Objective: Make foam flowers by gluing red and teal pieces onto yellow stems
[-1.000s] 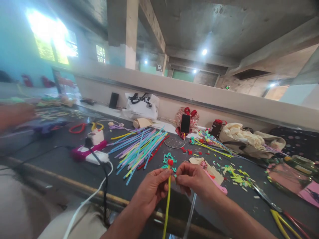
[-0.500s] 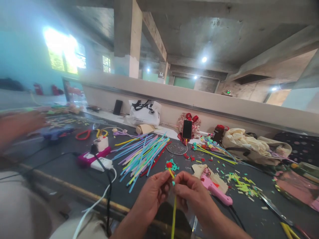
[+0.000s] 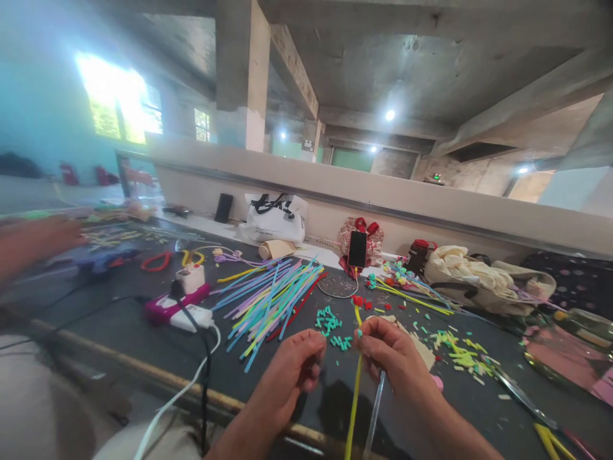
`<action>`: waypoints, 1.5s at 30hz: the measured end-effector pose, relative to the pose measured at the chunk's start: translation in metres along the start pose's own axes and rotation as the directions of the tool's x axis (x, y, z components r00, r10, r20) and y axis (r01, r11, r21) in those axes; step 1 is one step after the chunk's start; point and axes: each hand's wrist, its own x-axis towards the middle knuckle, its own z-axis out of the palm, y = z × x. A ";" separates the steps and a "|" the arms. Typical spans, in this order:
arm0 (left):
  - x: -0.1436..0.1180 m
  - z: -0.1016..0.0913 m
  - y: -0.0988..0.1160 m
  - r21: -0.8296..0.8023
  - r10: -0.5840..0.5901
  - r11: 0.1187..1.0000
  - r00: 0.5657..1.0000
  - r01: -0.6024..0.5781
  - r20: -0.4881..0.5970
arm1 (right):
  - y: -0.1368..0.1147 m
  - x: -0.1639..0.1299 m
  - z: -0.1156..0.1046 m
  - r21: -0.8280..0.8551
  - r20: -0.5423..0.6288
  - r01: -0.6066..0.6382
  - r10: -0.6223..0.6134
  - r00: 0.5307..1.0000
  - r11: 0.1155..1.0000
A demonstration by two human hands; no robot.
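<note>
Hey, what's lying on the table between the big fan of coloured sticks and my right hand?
In the head view, small teal cut pieces lie scattered on the dark table between the coloured sticks and the right hand, which pinches a yellow stick.

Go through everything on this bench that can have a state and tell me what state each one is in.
Right hand: pinched on the yellow stem, holding it upright.
Left hand: curled, off the stem; whether its grip holds anything cannot be told.
Yellow stem: red bead on top.
Phone: propped upright, screen dark, cable plugged in.
Power strip: black plug inserted.
Straw pile: loose, fanned out flat.
Teal pieces: scattered.
</note>
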 end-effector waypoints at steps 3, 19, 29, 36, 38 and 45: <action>0.002 0.003 -0.003 0.053 -0.016 0.998 1.000 0.015 0.017 | 0.004 0.000 0.001 -0.034 -0.005 0.022 -0.022 1.000 0.999; -0.003 0.003 0.005 -0.057 0.095 0.994 0.995 -0.097 -0.025 | -0.001 -0.002 0.035 -0.374 0.112 0.229 -0.201 0.973 0.899; 0.007 -0.003 0.004 -0.136 0.056 0.988 0.995 -0.066 -0.078 | -0.002 0.001 0.034 -0.452 0.149 0.309 -0.271 0.951 0.837; 0.003 0.000 0.005 -0.001 0.099 0.995 0.994 -0.099 0.042 | -0.006 0.004 0.017 -0.126 0.064 0.042 -0.035 0.997 0.991; 0.002 0.001 0.003 0.023 0.093 0.995 0.992 -0.096 0.084 | -0.004 0.005 0.017 -0.085 0.047 0.030 -0.026 0.999 0.996; 0.006 0.001 -0.001 0.038 0.039 0.998 0.996 -0.043 0.086 | 0.014 0.011 0.018 -0.016 0.030 -0.018 0.018 0.999 1.000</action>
